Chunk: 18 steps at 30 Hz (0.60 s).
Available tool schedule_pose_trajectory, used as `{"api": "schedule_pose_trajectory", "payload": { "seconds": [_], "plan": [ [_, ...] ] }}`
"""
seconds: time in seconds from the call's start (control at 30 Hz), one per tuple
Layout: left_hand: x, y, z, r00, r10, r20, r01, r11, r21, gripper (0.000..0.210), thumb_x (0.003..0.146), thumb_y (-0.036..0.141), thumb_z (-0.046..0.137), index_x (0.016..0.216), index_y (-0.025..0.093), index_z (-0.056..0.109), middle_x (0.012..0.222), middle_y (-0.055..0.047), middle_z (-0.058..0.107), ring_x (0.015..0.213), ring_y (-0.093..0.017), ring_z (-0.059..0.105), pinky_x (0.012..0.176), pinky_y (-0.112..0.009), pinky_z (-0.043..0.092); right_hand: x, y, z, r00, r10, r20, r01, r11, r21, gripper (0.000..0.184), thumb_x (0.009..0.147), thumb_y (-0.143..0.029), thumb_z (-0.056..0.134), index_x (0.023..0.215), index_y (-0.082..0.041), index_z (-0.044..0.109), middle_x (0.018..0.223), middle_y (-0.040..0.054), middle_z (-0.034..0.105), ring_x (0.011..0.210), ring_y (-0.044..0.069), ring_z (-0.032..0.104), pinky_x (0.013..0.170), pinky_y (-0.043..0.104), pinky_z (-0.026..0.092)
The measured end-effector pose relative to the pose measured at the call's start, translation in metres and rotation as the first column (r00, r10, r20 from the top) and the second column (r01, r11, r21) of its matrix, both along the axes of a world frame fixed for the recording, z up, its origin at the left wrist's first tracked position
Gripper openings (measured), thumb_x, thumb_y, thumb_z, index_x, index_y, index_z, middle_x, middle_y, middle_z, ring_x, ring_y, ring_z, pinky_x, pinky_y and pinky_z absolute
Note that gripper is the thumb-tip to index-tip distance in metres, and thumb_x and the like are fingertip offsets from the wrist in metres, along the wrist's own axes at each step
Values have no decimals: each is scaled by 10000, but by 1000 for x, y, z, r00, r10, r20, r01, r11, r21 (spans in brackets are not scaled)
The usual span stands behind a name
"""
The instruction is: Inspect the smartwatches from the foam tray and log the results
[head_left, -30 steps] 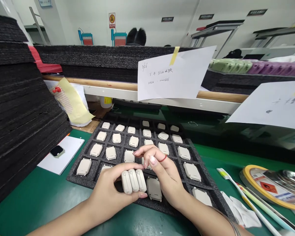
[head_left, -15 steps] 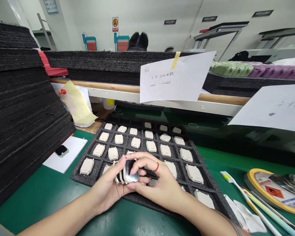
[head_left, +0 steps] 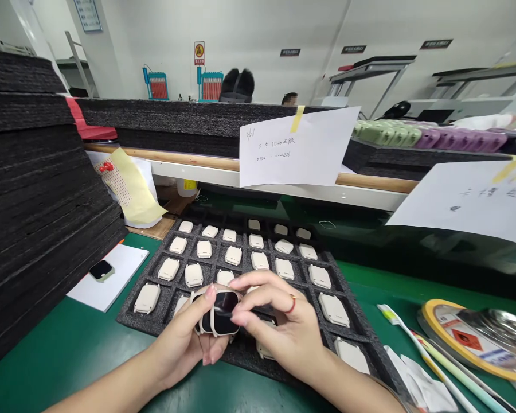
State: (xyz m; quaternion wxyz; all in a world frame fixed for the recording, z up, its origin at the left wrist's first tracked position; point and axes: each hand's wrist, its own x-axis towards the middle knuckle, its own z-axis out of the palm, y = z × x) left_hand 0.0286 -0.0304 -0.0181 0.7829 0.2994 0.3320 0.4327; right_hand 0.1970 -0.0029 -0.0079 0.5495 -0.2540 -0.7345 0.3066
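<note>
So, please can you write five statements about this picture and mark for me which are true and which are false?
1. The left hand holds cream watch cases. True.
2. The right hand wears a blue band. False: the band on its finger is red.
3. The toothbrush with yellow-green bristles lies left of the foam tray. False: it lies to the right.
4. A dark-faced watch lies on the white pad. True.
5. The middle handwritten sheet is held by blue tape. False: the tape is yellow.
</note>
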Motion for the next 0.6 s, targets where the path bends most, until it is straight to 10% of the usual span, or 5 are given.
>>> {"api": "schedule_pose_trajectory", "payload": {
  "seconds": [0.17, 0.23, 0.4, 0.6],
  "plan": [
    [-3, -1, -3, 988, -50, 149, 58, 997, -50, 416, 831, 530, 679, 962, 138, 724, 846, -102, 714, 430, -32, 454, 461, -182, 307, 6, -4, 0, 961, -143, -235, 134, 990, -54, 91, 910, -209, 664, 824, -240, 676, 849, 43, 738, 686, 183, 719, 672, 352, 629],
    [-3, -1, -4, 978, -66, 199, 79, 995, -60, 421, 813, 532, 697, 948, 135, 740, 814, -101, 720, 425, -36, 460, 458, -179, 301, 7, -5, -1, 980, -72, -184, 66, 997, -36, 50, 876, -254, 720, 903, -243, 679, 933, 65, 741, 820, 218, 736, 770, 392, 632],
    [-3, -2, -3, 964, -68, 257, 90, 993, -75, 419, 777, 532, 728, 893, 131, 756, 813, -98, 730, 417, -39, 443, 443, -182, 300, 2, -3, -6, 985, 112, 128, -114, 993, 8, 706, 642, -368, 909, 1266, -279, 589, 1236, 103, 650, 1202, 291, 604, 1023, 445, 525],
    [-2, -1, 0, 963, -24, 268, 59, 991, -123, 444, 774, 522, 728, 915, 102, 758, 796, -108, 719, 414, -37, 436, 457, -180, 312, 0, -2, -9, 980, 112, 167, -117, 993, 19, 641, 709, -361, 867, 1277, -317, 572, 1208, 76, 659, 1181, 261, 609, 1008, 417, 527]
  ]
}}
